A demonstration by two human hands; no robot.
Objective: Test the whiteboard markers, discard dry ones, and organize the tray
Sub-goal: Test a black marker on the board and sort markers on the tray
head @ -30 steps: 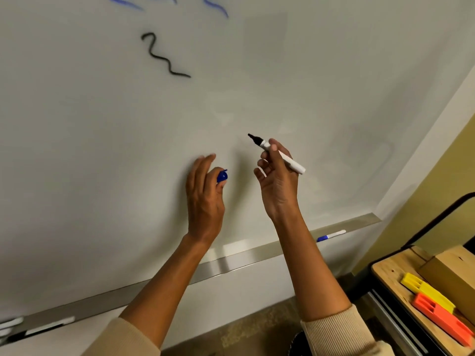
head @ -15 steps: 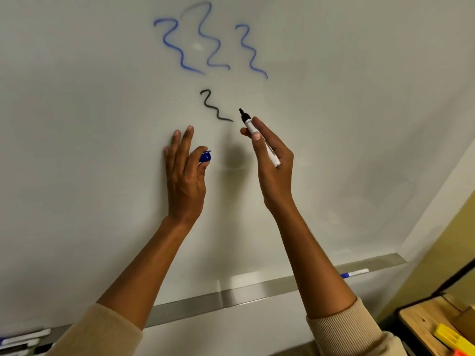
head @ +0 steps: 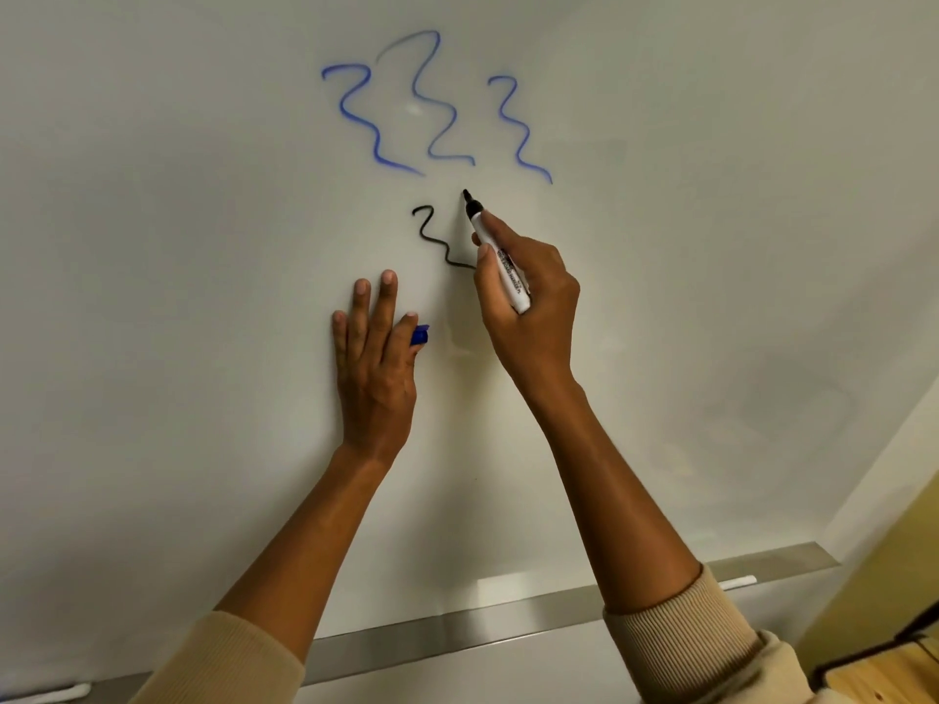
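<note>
Now right hand [head: 528,307] grips black marker [head: 500,256] mid-barrel, tip at whiteboard [head: 203,246] beside black squiggle [head: 437,238]. Left hand [head: 373,368], fingers flat on board, pinches blue cap [head: 419,335]. Marker likely light, rigid, smooth; hold barrel near tip.

marker [head: 500,256] tip at whiteboard [head: 203,246], right of squiggle [head: 437,238]; tray [head: 457,635] below

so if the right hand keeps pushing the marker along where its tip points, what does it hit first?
The right hand aims the marker up and slightly left. Its tip looks at or near the whiteboard, so likely bare board first, then the gap between the middle blue squiggle and the right blue squiggle. Contact depth is unclear.
</note>
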